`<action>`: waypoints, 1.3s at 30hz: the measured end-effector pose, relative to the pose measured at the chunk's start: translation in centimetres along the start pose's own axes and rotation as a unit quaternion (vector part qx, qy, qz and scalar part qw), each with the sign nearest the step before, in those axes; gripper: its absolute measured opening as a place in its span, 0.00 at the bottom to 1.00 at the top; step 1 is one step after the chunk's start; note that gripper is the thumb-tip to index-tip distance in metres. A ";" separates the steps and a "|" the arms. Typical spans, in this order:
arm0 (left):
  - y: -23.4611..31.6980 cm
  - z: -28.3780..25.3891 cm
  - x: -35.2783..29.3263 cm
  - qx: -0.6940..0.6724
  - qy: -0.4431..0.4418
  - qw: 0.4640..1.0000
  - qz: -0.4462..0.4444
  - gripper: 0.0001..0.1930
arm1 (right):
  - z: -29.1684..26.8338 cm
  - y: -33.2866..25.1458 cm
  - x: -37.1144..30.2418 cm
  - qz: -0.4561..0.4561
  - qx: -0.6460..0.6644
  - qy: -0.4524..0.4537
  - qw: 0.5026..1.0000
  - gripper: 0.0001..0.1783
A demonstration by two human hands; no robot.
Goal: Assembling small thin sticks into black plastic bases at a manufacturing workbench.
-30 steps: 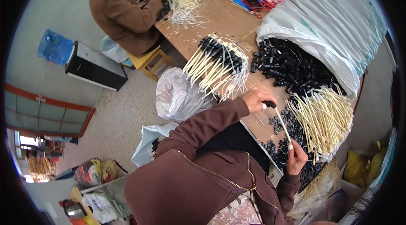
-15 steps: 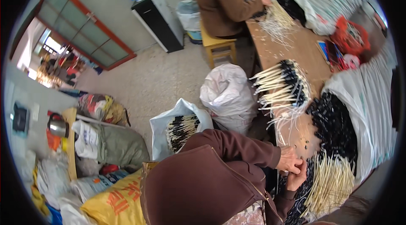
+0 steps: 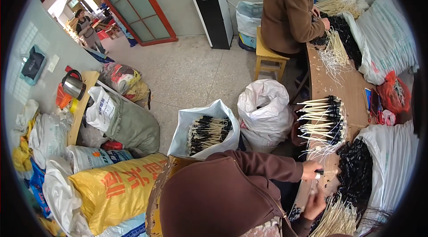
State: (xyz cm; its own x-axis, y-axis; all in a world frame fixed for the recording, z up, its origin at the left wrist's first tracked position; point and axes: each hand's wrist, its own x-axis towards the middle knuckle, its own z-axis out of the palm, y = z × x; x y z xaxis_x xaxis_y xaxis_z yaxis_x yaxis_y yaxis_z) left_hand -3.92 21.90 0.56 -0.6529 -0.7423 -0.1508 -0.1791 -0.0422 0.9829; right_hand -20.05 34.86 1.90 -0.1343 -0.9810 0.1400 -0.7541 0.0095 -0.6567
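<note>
brown table [image 3: 355,96], speckled floor [image 3: 183,72]; left hand [image 3: 311,170] grips black piece [image 3: 319,171], right hand [image 3: 315,205] too blurred to tell.

Small black piece [image 3: 320,172], white bit beside it, in my left grip [image 3: 311,170]; cream sticks [image 3: 337,217] heaped near my right grip [image 3: 315,203].

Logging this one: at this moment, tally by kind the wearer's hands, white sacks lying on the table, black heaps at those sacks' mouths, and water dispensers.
Wearer's hands: 2 (left hand, right hand)
White sacks: 2 (near sack, far sack)
Black heaps: 2 (near heap, far heap)
Water dispenser: 1
Total: 7
</note>
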 end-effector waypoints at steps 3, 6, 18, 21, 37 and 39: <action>-1.4 1.7 0.7 0.094 0.029 0.987 0.129 0.12 | 3.2 -0.8 0.5 -0.116 -0.121 0.089 0.982 0.08; -2.2 0.8 1.8 0.108 0.027 0.991 0.075 0.15 | 2.8 -2.2 -0.3 -0.017 -0.106 0.100 0.989 0.08; -2.5 4.6 2.8 0.119 -0.076 0.986 0.084 0.21 | 2.0 0.9 -3.1 0.071 0.000 0.151 0.986 0.08; -5.9 7.5 4.1 0.024 -0.065 0.963 0.260 0.24 | 1.1 1.2 -4.6 0.079 0.037 0.158 0.984 0.12; 1.6 4.6 3.6 0.313 -0.205 0.904 0.207 0.23 | 0.3 -0.3 -3.5 0.247 -0.026 0.233 0.940 0.07; 1.7 4.8 3.3 0.331 -0.226 0.896 0.192 0.21 | 0.5 -0.1 -3.6 0.242 -0.025 0.225 0.943 0.07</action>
State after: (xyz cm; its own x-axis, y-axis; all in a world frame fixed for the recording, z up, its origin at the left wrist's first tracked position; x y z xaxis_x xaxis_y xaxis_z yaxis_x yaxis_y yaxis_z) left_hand -9.97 22.58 1.25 -0.9641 -0.2653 0.0101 -0.1781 0.6747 0.7163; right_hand -19.18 38.35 1.11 -0.7216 -0.6780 0.1399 -0.5620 0.4557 -0.6903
